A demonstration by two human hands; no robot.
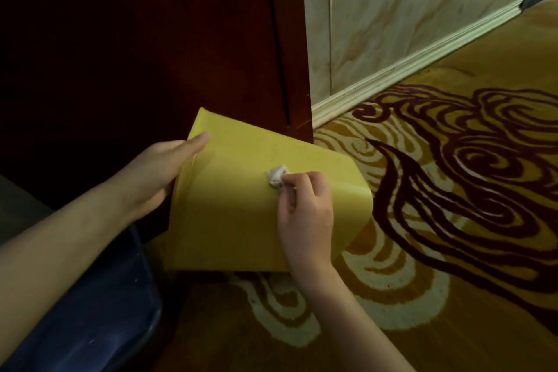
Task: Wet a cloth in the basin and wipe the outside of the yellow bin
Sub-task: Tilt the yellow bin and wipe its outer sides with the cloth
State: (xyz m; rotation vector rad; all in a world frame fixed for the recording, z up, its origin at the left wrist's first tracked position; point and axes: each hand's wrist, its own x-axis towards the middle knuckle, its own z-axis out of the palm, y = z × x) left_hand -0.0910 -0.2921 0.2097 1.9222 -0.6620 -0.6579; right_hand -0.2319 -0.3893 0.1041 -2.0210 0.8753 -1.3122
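- Yellow bin (241,205): centre of the frame, tipped onto its side on the patterned carpet (453,190), wide rim toward the left, narrower base toward the right; laid over, presumably, so that a long outer wall faces up and within reach
- Left hand (163,169): left of centre, palm flat against the rim end of the bin, fingers extended and close together, gripping nothing; judged to brace the bin so that it neither rolls nor slides under the wiping pressure
- Right hand (305,208): just right of centre, fingers curled narrow around a small bunched cloth (276,177), pressing it on the bin's upturned wall near the upper edge; the wad is kept compact, probably to concentrate pressure on one patch
- Cloth: pale and crumpled, mostly hidden under the fingertips; whether it is wet cannot be told
- Dark blue basin (99,311): lower left of the frame, just beside the bin's rim, close at hand for re-wetting; water inside is not discernible
- Dark wooden cabinet (181,39): upper left, directly behind the bin
- Step in hand, as judged: wiping the outside; the sides facing the carpet and cabinet appear yet to be reached, which would require turning the bin
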